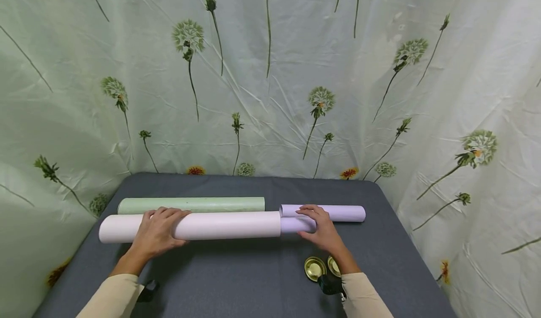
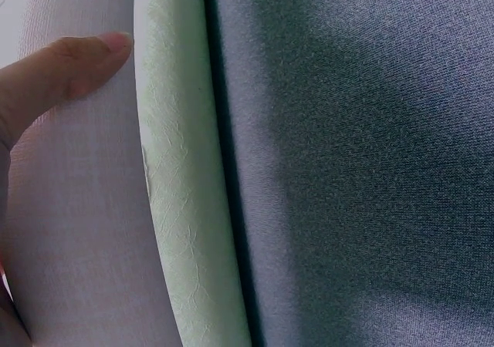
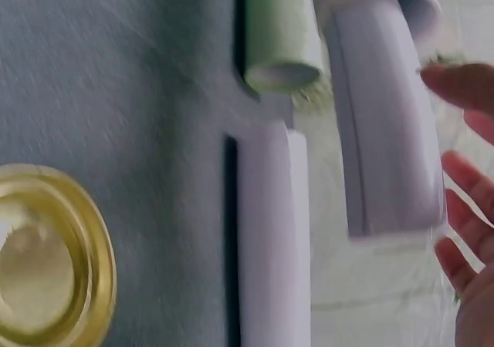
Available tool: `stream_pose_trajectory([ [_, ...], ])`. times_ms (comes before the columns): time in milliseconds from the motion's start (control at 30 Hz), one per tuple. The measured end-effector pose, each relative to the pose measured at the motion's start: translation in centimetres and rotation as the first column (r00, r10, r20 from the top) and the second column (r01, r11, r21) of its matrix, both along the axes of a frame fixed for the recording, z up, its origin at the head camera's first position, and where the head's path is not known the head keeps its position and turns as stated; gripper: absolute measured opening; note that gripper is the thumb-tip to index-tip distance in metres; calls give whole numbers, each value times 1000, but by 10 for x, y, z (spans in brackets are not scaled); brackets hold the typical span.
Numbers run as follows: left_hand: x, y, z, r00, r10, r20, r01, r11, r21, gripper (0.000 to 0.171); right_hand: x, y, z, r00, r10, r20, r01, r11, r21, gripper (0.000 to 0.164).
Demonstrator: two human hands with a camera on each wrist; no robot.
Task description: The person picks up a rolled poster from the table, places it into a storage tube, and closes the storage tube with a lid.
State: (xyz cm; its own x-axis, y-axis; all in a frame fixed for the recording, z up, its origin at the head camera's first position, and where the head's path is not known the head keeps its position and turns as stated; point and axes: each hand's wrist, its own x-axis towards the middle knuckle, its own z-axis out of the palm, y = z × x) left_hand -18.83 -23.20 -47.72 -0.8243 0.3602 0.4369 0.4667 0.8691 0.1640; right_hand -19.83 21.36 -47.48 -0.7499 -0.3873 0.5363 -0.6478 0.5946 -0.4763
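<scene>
A long pale pink roll [image 1: 236,225], like wallpaper, is raised level above the table, and my left hand [image 1: 156,231] grips it near its left part. In the left wrist view the thumb [image 2: 93,58] lies along the roll's surface. A shiny lilac roll [image 3: 386,131] sticks out of the pink roll's right end, partly inside it. My right hand [image 1: 321,231] is at the lilac roll's outer end, its fingers spread and loosely curved beside it. Whether these fingertips touch it I cannot tell.
A pale green roll [image 1: 190,205] lies behind the pink one on the grey cloth-covered table [image 1: 236,280]. Another lilac roll [image 1: 346,213] rests at the right. Two small brass dishes [image 1: 314,268] stand near the right forearm. A flowered curtain [image 1: 270,97] hangs behind.
</scene>
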Motion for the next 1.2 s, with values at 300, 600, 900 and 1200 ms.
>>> stream_pose_trajectory([
  [300, -1, -1, 0, 1000, 8, 12, -8, 1000, -7, 69, -5, 45, -6, 929, 84, 360, 40, 945, -325, 51],
  [600, -1, -2, 1, 1000, 9, 11, -9, 1000, 1, 69, -8, 60, -28, 741, 463, 487, -37, 751, -659, 48],
  [900, 1, -1, -1, 1000, 0, -18, 1, 1000, 17, 69, -11, 56, -40, 710, 517, 479, -34, 704, -710, 44],
  [1200, -1, 1, -2, 1000, 0, -5, 0, 1000, 15, 70, -10, 50, -36, 722, 480, 499, 10, 713, -701, 46],
])
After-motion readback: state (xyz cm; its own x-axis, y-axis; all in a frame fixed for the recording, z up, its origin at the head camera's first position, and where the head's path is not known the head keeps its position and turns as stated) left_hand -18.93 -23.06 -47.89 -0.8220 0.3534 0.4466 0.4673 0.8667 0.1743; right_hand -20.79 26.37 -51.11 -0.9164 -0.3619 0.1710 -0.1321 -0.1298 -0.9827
